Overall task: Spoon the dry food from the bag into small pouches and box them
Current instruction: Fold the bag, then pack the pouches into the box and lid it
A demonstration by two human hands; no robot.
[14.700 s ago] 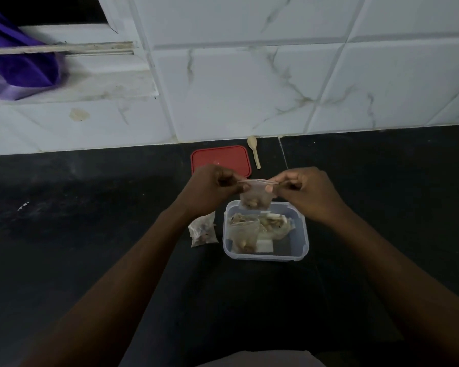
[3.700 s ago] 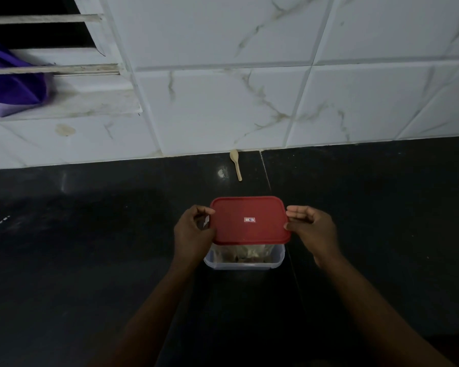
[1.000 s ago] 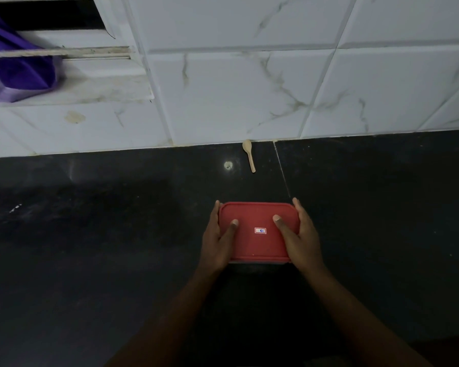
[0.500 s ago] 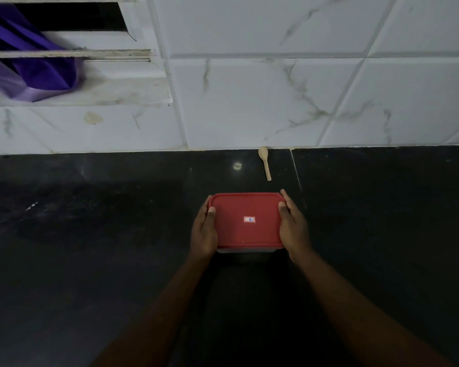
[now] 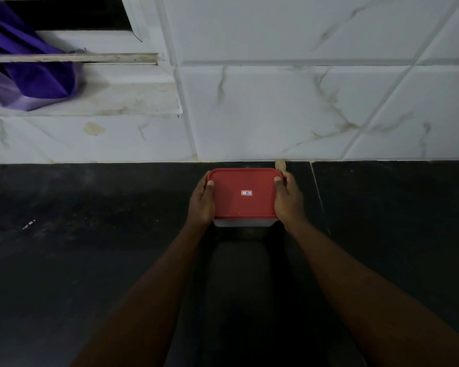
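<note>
Hands bracket the box in our head view: left hand and right hand curl fingers round its ends, thumbs pinning the red lid, which we judge holds it sealed and level, far back on the tabletop beside the spoon

1. A clear box with a red lid fitted on top is down at the black desk, close to the white tiled wall. I can't tell whether it rests there or is just lifted.
2. The left hand grips the box's left end and the right hand its right end, each thumb lying on the lid.
3. A small sticker marks the lid's middle.
4. Just behind the right hand, the bowl of a pale spoon shows at the wall's foot; its handle is hidden.
5. Up at the left, a purple bag lies on a stained ledge.
</note>
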